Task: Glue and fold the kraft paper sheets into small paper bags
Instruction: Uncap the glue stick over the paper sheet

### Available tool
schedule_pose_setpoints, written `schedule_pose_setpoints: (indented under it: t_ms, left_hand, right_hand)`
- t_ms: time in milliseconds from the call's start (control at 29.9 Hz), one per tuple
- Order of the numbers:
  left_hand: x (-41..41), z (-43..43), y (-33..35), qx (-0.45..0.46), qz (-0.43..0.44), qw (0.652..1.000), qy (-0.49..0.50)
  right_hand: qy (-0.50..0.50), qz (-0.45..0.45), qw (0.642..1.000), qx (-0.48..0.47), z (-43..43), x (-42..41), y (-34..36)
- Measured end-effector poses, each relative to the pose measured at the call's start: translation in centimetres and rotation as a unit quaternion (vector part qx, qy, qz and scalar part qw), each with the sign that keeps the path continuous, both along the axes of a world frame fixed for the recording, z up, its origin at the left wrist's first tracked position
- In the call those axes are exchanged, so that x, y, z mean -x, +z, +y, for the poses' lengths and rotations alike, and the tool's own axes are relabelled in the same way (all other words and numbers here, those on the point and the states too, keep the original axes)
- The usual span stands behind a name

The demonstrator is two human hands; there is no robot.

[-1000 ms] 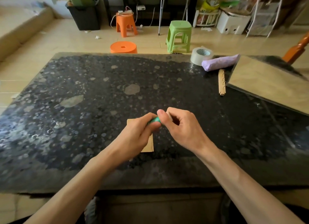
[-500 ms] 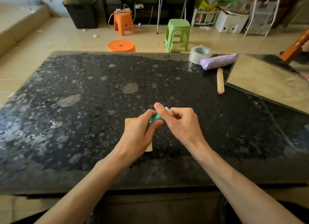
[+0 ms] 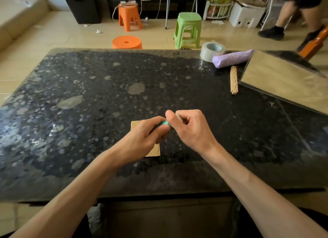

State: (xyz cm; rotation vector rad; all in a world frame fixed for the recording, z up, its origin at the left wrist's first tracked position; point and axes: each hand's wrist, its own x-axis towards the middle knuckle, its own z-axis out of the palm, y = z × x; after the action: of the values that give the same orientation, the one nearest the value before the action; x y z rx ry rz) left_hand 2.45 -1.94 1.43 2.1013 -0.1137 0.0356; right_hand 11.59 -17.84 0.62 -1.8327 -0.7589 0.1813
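**foldfan:** Your left hand (image 3: pixel 142 140) is wrapped round the green glue stick (image 3: pixel 164 124), and your right hand (image 3: pixel 191 129) pinches the stick's far end between thumb and fingers. There's something whitish in that pinch, cap or tip, I can't tell which. So both hands are clamped on the same stick, almost touching each other.

**gluepot:** Yep, and here's the bit that matters for you. The stick's long axis runs from your left grip up and to the right into your right pinch, held above the table (image 3: pixel 88 95). The small kraft paper piece (image 3: pixel 154 150) lies flat right under your left hand, below the grip and mostly covered by it.

**foldfan:** My guess is you're uncapping or twisting it. Either way the paper isn't out ahead of your right pinch, it's beneath the left grip and back toward you.

**gluepot:** Right, your left hand is by far the nearer one to the paper. If the working end is the one in your right pinch, you'd have to swing that end down and to the left to reach it. The stack of kraft sheets (image 3: pixel 284 83) sits well apart, far right of both grips, so I doubt you need it for this move.
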Motion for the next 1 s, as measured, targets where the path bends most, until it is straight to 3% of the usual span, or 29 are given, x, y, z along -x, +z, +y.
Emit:
schedule_pose_setpoints:
  t_ms: [167,334,468,1002]
  left_hand:
    - [-0.1,0.9,0.0,0.015,0.009,1.000,-0.025]
    - [0.3,-0.6,-0.9,-0.041,-0.003,0.998,0.056]
    - [-0.2,-1.3,-1.5,-0.072,-0.016,0.994,0.083]
    - [-0.2,1.6,-0.5,0.033,0.041,0.997,-0.059]
  right_hand:
    - [0.012,-0.003,1.000,0.008,0.1,-0.2,0.2]
    - [-0.062,0.018,0.992,0.106,0.3,0.8,-0.3]
    - [-0.105,0.102,0.981,0.128,1.0,0.7,-0.4]
    - [0.022,-0.005,1.000,-0.001,1.0,-0.1,-1.7]
